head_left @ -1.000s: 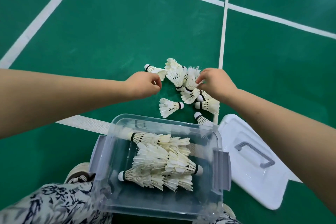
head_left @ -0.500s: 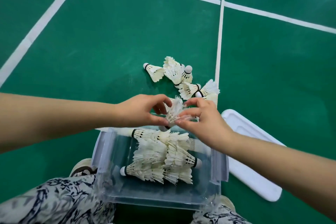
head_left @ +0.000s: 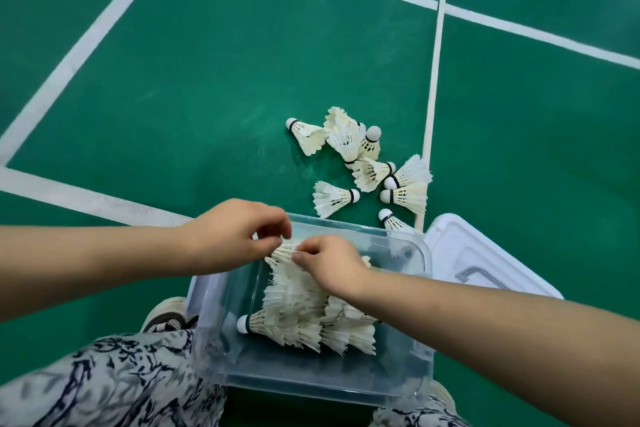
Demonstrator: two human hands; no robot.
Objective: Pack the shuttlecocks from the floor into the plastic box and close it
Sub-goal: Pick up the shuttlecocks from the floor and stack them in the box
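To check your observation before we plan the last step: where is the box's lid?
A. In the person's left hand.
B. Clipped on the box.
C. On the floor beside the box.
C: the lid lies on the floor right of the open box; the left hand pinches a shuttlecock.

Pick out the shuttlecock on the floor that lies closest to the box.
The shuttlecock at the box's far right corner, next to the lid: its feathers reach the rim, while the others lie farther out.
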